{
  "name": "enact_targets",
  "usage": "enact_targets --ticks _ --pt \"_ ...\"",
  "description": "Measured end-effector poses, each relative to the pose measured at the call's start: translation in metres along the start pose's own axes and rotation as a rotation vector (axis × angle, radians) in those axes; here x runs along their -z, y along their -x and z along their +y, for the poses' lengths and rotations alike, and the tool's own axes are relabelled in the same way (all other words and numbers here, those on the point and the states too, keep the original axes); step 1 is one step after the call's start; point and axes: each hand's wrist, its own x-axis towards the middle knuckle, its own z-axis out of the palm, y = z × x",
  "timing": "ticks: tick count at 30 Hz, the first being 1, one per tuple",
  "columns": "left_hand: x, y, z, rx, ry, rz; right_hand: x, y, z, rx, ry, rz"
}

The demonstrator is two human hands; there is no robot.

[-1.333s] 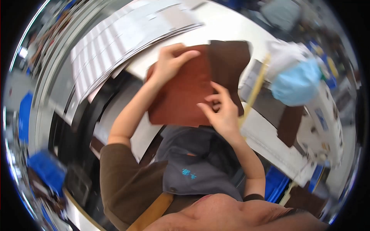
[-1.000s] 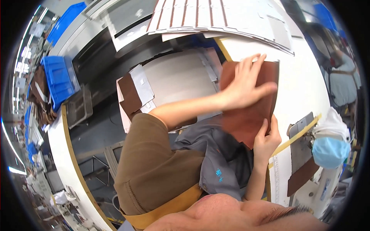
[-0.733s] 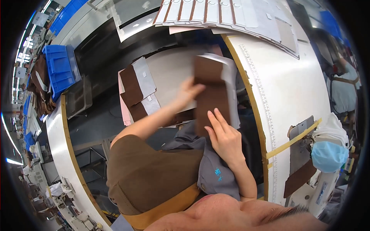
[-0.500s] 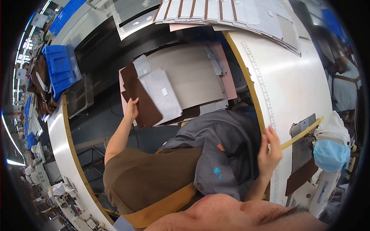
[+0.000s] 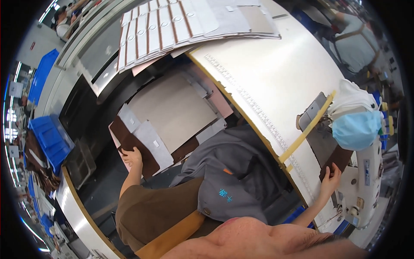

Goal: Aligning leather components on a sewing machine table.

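My left hand (image 5: 133, 159) is closed on the edge of a brown-and-white panel (image 5: 156, 146), at the near left side of a stack on my lap. A large grey-beige sheet (image 5: 172, 110) tops that stack, with pink sheet edges (image 5: 222, 103) showing beyond it. At the right, my right hand (image 5: 330, 181) has its fingers and thumb at the near edge of a brown-and-grey panel (image 5: 336, 160). That panel lies beside the white sewing machine (image 5: 366, 175), partly hidden by it. A yellow strip (image 5: 308, 127) slants from the machine to the table's edge.
The white table (image 5: 258, 77) has a ruler strip (image 5: 241, 90) along its yellow edge. White panels with brown stripes (image 5: 164, 26) are piled at the far side. A blue face mask (image 5: 357, 131) hangs on the machine. Blue bins (image 5: 51, 140) stand left; another person (image 5: 355, 43) sits far right.
My right hand has moved from the table's edge near the strip to the panel by the machine. The left hand's panel now lies lower on the stack. The whole view has turned right.
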Motion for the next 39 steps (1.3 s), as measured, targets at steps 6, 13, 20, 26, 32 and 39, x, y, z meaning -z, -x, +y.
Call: enact_targets --ticks 6,13,20,26,32,39 --pt "0.195 0.084 0.290 -1.271 1.139 0.120 0.018 -0.009 0.005 -0.114 -0.144 -0.313" --pt "0.212 0.095 0.578 -0.348 1.174 -1.388 0.045 -0.011 -0.027 0.244 -0.148 -0.318" --pt "0.168 0.083 0.639 -1.028 0.629 -0.966 0.011 0.040 -0.122 0.512 -0.178 -0.470" --pt "0.272 0.214 0.572 -1.684 0.628 0.264 -0.011 0.020 -0.110 0.392 -0.176 -0.393" --pt "0.340 0.392 0.410 -2.381 0.054 0.231 -0.034 -0.015 -0.094 0.553 -0.022 -0.264" --pt "0.326 0.481 0.366 -2.659 -0.162 -0.534 -0.038 -0.033 -0.097 0.611 0.058 -0.196"
